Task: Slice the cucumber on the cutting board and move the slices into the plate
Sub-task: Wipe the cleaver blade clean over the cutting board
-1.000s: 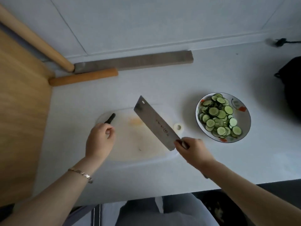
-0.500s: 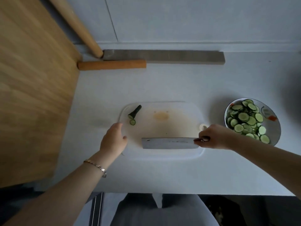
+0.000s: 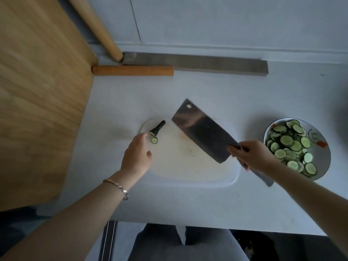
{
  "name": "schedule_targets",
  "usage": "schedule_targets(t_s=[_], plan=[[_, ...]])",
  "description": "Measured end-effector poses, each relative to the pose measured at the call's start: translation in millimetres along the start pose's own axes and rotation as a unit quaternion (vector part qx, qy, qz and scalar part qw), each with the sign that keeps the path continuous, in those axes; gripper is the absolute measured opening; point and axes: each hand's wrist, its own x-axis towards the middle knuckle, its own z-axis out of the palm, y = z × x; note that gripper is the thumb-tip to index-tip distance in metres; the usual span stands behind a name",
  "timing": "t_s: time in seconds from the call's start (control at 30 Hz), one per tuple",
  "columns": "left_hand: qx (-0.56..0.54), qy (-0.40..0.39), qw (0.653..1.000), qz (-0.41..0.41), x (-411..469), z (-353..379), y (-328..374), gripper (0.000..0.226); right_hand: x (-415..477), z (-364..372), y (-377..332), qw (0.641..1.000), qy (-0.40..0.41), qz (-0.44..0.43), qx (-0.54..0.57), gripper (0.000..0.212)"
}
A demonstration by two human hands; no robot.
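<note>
A white cutting board [image 3: 190,166] lies on the pale counter. At its far left corner rest a dark cucumber stub [image 3: 157,128] and one loose slice [image 3: 154,140]. My left hand [image 3: 136,155] hovers at the board's left edge, just below the stub, fingers loosely curled and holding nothing. My right hand [image 3: 252,156] grips the handle of a broad cleaver [image 3: 204,131], whose blade is raised flat-side up over the board's right half, tip pointing far left. The plate [image 3: 323,161] at the right holds several cucumber slices [image 3: 290,146].
A wooden table top [image 3: 37,95] fills the left side. At the back lie an orange-brown rolling pin [image 3: 132,70], a long grey bar [image 3: 197,65] and a pale wooden pole [image 3: 94,25]. The counter's front edge runs just above my lap.
The cleaver, lying low and horizontal along the board's near edge half a second ago, has swung up with its blade tilted toward the far left. My left hand stayed by the board's left edge.
</note>
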Motion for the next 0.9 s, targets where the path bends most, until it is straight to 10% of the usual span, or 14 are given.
schedule_targets(t_s=[0.23, 0.9], plan=[[0.008, -0.053, 0.996, 0.071, 46, -9, 0, 0.069, -67, 71, 29, 0.91, 0.115, 0.217, 0.335, 0.035], [-0.102, -0.121, 0.974, 0.162, 37, 26, 18, 0.052, -66, 147, -15, 0.863, 0.133, 0.263, 0.409, 0.04]])
